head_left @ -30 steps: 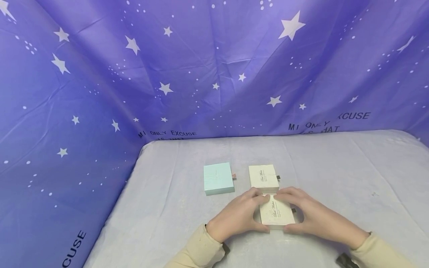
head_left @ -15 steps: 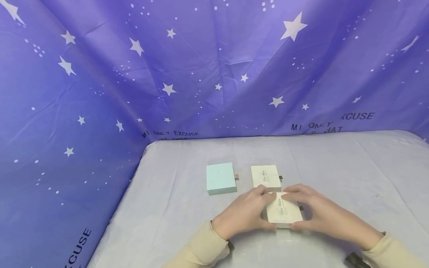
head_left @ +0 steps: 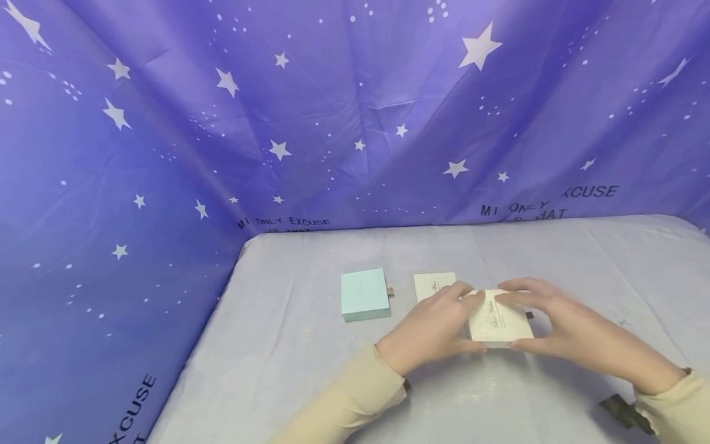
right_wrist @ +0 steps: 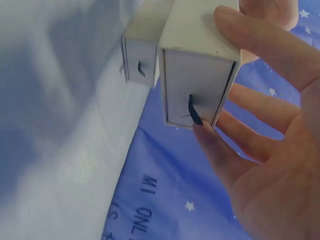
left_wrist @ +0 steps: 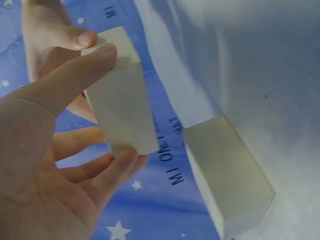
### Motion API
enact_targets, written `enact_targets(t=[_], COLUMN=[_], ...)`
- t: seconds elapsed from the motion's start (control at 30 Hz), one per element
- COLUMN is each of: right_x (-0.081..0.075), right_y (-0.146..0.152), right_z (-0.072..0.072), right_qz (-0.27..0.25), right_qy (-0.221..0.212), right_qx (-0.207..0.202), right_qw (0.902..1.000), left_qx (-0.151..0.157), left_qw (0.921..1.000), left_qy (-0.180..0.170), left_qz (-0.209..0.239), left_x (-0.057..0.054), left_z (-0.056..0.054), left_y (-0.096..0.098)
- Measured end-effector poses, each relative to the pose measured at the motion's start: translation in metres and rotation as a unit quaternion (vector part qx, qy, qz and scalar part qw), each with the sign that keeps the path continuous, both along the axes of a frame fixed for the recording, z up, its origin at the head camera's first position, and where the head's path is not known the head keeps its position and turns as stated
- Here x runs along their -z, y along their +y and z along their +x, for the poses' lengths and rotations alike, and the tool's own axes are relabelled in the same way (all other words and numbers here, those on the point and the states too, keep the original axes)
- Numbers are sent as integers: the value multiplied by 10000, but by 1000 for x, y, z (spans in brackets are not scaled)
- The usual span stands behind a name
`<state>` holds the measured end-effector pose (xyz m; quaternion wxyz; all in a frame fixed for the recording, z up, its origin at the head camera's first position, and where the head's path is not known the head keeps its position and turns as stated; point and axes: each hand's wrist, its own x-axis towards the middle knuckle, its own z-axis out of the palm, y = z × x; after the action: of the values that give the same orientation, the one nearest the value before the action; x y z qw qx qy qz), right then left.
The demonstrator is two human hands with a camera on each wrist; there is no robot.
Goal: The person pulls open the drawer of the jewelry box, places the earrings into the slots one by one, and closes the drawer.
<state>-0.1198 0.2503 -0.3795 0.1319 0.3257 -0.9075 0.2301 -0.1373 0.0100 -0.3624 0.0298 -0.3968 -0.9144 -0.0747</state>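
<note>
A cream drawer box [head_left: 499, 324] with dark script on its lid is held up in front of me between both hands, a shadow on the cloth below. My left hand [head_left: 429, 330] grips its left part, thumb on the near side and fingers at the far side. On the right part, my right hand [head_left: 568, 320] pinches it the same way. A dark ribbon tab [right_wrist: 194, 111] sticks out of the drawer end in the right wrist view. Behind the left hand, partly hidden, lies a second cream box [head_left: 429, 285].
A pale teal drawer box [head_left: 364, 295] with a pinkish tab [head_left: 391, 291] lies left of the cream ones. All this is over a table under a light grey cloth [head_left: 294, 382]. A purple star-printed curtain [head_left: 333, 92] rises along the back and left edges.
Both hands have lifted the cream box and carried it to the right and away from me, out from in front of the second cream box, which the left hand now partly covers.
</note>
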Motion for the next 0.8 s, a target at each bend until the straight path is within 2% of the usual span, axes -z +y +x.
enact_targets(t=[0.13,0.23,0.4,0.6,0.8], right_x=[0,2,7,9,11], right_y=[7,10,16,22,28], right_z=[-7,-13,-20,-26,-29], right_qz=[154,139,22,102,267], right_qy=[264,356,300,99,-24], right_qx=[107,133,181,300,472], right_qw=[9995,9992,9994,9995,9985], left_qx=[-66,-70,-85,-283,-282], left_qw=[10000,9999,9989,9984,9966], left_qy=[-21,142,433,350,355], left_qz=[37,-29,-167,-340,-695], left_x=[4,7,12,16,22], left_z=[-9,-15,-23,-30,-34], left_y=[13,21,34,50,64])
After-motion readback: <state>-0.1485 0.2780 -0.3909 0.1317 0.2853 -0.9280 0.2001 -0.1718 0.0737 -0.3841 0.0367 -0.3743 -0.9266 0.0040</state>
